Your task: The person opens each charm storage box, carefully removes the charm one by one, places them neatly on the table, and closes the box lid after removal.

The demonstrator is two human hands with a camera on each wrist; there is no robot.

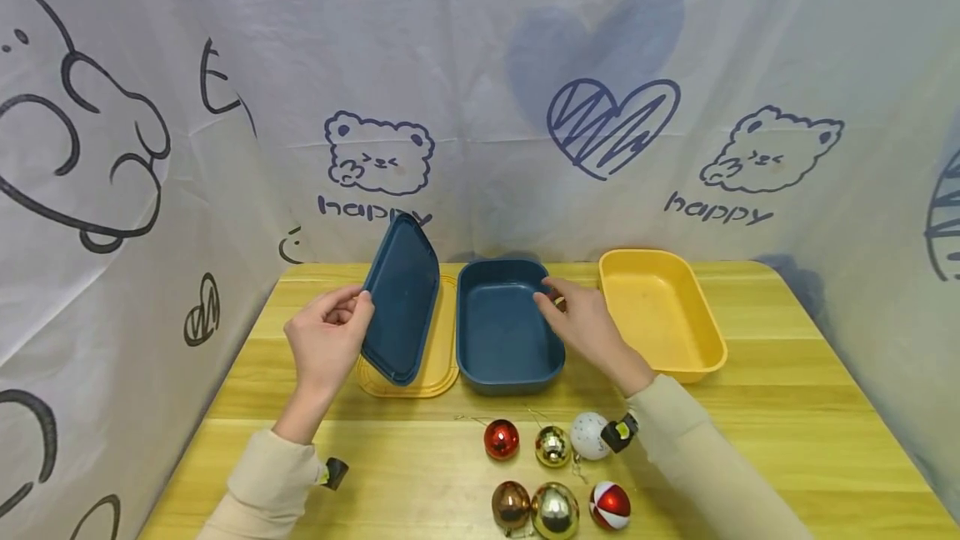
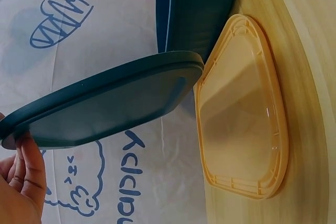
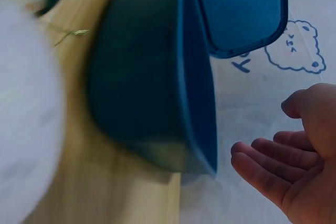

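Observation:
My left hand [image 1: 327, 340] pinches the edge of a dark blue lid [image 1: 406, 298] between thumb and fingers. In the head view the lid stands tilted over a yellow lid [image 1: 444, 365] that lies flat on the table. Just right of these is a dark blue box [image 1: 504, 332] without a cover, its inside bare. My right hand [image 1: 588, 323] hovers by the right rim of that box with fingers loosely bent and nothing in them. From the right wrist view, a gap shows between the right hand's fingertips [image 3: 239, 153] and the box wall [image 3: 142, 72].
A yellow box [image 1: 663, 315] without a lid stands to the right. Nearer the front lie several ball ornaments: red [image 1: 501, 439], gold [image 1: 552, 446], white [image 1: 589, 436], copper [image 1: 512, 505] and a red-and-white one [image 1: 610, 505]. A printed cloth [image 1: 480, 173] hangs behind the table.

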